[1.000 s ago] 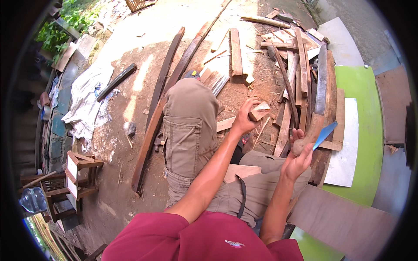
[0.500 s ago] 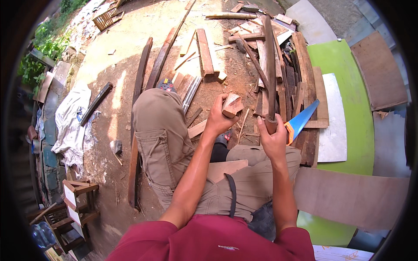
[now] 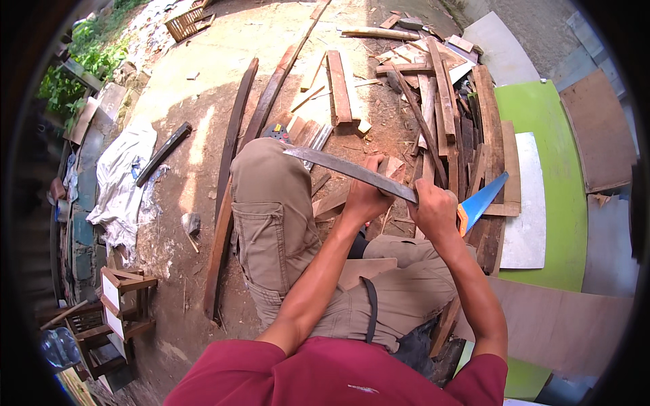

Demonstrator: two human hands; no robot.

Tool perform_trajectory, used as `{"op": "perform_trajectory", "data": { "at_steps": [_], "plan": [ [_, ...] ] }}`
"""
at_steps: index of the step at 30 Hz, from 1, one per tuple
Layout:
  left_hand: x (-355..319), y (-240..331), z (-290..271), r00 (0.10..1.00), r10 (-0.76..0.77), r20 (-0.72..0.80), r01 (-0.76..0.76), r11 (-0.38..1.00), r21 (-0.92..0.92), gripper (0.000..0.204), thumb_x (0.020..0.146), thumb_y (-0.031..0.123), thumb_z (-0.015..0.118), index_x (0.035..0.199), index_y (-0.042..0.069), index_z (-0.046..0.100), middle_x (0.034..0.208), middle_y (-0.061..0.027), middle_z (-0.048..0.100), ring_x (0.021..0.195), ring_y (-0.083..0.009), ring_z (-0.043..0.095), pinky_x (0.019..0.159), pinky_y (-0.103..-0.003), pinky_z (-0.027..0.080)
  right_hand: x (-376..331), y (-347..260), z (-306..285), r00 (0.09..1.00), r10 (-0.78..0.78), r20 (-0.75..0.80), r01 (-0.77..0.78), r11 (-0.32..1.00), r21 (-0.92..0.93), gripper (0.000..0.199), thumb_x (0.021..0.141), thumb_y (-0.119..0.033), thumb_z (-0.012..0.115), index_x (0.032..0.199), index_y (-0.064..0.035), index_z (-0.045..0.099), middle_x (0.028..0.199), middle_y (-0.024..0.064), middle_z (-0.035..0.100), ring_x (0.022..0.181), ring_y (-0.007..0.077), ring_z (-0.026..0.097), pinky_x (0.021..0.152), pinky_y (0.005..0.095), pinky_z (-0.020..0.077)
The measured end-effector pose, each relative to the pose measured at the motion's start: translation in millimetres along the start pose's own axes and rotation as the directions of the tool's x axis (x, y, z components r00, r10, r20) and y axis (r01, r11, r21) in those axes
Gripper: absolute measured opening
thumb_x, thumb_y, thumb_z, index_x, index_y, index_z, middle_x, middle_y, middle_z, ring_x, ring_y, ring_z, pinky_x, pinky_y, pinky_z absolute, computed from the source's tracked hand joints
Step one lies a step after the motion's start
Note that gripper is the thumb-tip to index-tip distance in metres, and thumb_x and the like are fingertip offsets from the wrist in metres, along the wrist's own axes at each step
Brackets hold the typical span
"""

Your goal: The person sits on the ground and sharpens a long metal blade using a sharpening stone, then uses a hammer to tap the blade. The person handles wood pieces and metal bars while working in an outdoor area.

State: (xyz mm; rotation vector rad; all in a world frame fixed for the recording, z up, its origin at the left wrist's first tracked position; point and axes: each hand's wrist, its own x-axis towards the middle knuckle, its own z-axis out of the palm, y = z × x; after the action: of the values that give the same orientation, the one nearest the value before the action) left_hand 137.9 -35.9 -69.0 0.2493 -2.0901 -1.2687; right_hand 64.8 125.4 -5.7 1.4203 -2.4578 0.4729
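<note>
Gripping the handle of a handsaw in the closed right hand, its long grey blade running up and to the left over the bent left knee and its blue and orange handle end jutting to the right, just beside the green panel. Closing the left hand around a small wood block directly beneath the blade, with scrap planks lying on the dirt beyond.

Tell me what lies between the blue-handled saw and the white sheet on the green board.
In the head view, between the blue-handled saw and the white sheet stands a brown wooden plank, running lengthwise beside the sheet's left edge.
</note>
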Motion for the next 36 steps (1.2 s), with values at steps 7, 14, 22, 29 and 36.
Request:
{"op": "perform_trajectory", "data": {
  "at_steps": [7,14,22,29,36],
  "plan": [
    [0.1,0.9,10.8,0.999,-0.018,-0.048,0.018,1.0,-0.002,0.059,0.075,0.01,0.081,0.125,-0.002,0.053,0.107,-0.0175,0.064,0.099,-0.031,0.067,0.087,-0.04,0.053,2.9,42.7,15.2,0.997,-0.061,-0.058,0.063,0.997,0.04,0.025,0.073,-0.009,0.076,0.088,-0.0064,0.056,0.073,0.0124,0.061,0.07,0.0346,0.065,0.064,0.0448,0.0487],
    [4.4,24.9,-45.3,0.977,-0.201,-0.067,0.18,0.954,-0.242,0.061,0.069,0.002,0.075,0.125,-0.001,0.051,0.111,-0.0192,0.061,0.105,-0.0368,0.061,0.096,-0.042,0.049,9.3,132.2,-27.2,0.695,0.715,0.076,-0.674,0.685,-0.277,0.026,0.092,-0.023,0.067,0.098,0.0022,0.064,0.085,0.028,0.071,0.084,0.0458,0.071,0.071,0.0565,0.057],
    [14.0,24.0,-19.4,0.999,-0.046,-0.017,0.048,0.993,0.11,0.068,0.069,0.001,0.076,0.13,-0.001,0.048,0.114,-0.0164,0.063,0.103,-0.0272,0.065,0.092,-0.036,0.051,-15.4,62.9,-66.3,0.811,0.585,-0.003,-0.569,0.791,0.225,0.024,0.083,-0.023,0.072,0.085,-0.0012,0.063,0.072,0.0223,0.065,0.07,0.0412,0.066,0.062,0.0474,0.0486],
    [-8.3,8.9,5.6,0.954,0.17,0.245,-0.228,0.946,0.231,0.029,0.079,0.005,0.072,0.106,-0.001,0.062,0.105,-0.0198,0.061,0.104,-0.0434,0.057,0.085,-0.049,0.047,-10.4,-15.7,-24.4,0.948,0.311,0.066,-0.318,0.931,0.178,0.027,0.076,-0.022,0.073,0.083,-0.0024,0.056,0.077,0.0196,0.065,0.071,0.0423,0.066,0.065,0.0521,0.0524],
    [-11.0,6.5,10.6,0.992,0.111,0.064,-0.12,0.98,0.156,0.045,0.08,0.011,0.073,0.121,0.002,0.056,0.111,-0.0229,0.061,0.103,-0.0451,0.058,0.09,-0.052,0.047,-36.8,0.5,-7.0,0.956,0.273,0.11,-0.287,0.948,0.139,0.027,0.077,-0.023,0.074,0.085,-0.0033,0.057,0.079,0.0187,0.066,0.072,0.0413,0.067,0.064,0.0516,0.0528]
  ]
}}
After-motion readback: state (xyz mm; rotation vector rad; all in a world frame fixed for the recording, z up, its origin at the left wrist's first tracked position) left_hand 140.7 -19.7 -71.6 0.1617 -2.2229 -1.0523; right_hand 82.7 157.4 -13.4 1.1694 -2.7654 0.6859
